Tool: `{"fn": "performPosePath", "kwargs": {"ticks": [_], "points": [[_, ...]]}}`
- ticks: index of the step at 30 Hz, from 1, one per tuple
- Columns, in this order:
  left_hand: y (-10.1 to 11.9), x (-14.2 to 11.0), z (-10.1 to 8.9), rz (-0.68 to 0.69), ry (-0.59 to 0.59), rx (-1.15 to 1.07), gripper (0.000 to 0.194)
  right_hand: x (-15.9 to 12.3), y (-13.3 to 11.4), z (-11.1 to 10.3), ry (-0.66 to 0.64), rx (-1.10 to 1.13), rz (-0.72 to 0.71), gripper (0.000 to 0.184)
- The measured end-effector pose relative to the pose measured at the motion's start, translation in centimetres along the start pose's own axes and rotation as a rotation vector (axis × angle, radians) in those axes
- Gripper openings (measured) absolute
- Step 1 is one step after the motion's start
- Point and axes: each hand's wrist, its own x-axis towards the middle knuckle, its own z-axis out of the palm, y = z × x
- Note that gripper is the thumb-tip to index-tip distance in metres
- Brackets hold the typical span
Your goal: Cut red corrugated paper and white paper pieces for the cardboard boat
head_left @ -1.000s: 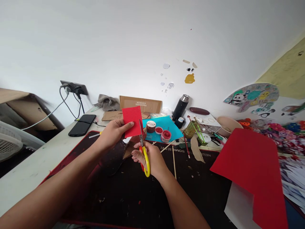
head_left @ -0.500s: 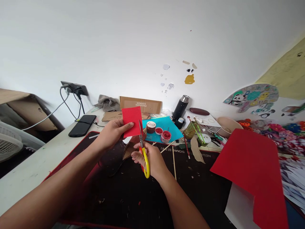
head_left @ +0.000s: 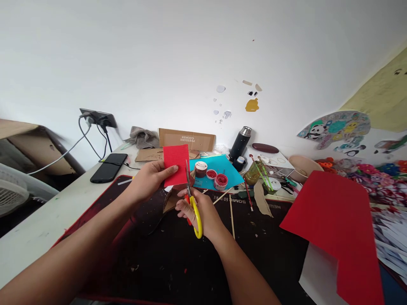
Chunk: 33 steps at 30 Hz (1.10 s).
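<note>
My left hand [head_left: 153, 178] pinches the left side of a red piece of corrugated paper [head_left: 177, 157], thumb in front, holding it upright above the dark mat. My right hand [head_left: 202, 209] is closed round the handles of scissors [head_left: 197, 220], one yellow and one red. The metal blades point up and overlap the right edge of the corrugated paper; a blade crosses its front close to that edge. Whether the blades are cutting at this instant I cannot tell. Behind the scissors, a bent piece of brown cardboard [head_left: 171, 200] lies on the mat, partly hidden.
A large red sheet [head_left: 333, 224] rises at the right. Paint jars [head_left: 220, 182] stand on a blue sheet [head_left: 232, 169], with a black thermos [head_left: 241, 144] behind. Thin sticks [head_left: 232, 216] lie on the mat [head_left: 178, 262]. A black phone [head_left: 109, 168] rests at the left.
The corrugated paper has dropped very slightly in view. My right hand has opened the scissor handles a little wider, the yellow one shifting right. My left hand keeps its pinch.
</note>
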Motion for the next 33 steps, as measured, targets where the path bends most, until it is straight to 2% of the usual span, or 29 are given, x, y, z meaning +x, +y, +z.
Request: {"fn": "performPosePath", "kwargs": {"ticks": [4,13,18,25,33], "points": [[-0.1,-0.7,0.5,-0.004,-0.022,0.04,0.06,-0.2,-0.2,0.0,0.037,-0.037,0.032,0.063],[-0.8,-1.9,2.0,-0.081,-0.056,-0.141,0.053,-0.4,-1.1,0.0,0.052,-0.079,-0.001,0.056],[-0.9,-2.1,2.1,-0.037,-0.03,-0.113,0.051,-0.4,-1.0,0.2,0.06,-0.068,0.027,0.053],[-0.5,-1.9,2.0,-0.057,-0.033,-0.062,0.054,-0.4,-1.2,0.1,0.065,-0.061,0.032,0.051],[-0.5,-2.0,2.0,-0.022,-0.03,-0.014,0.046,-0.4,-1.2,0.2,0.08,-0.038,0.062,0.054]]}}
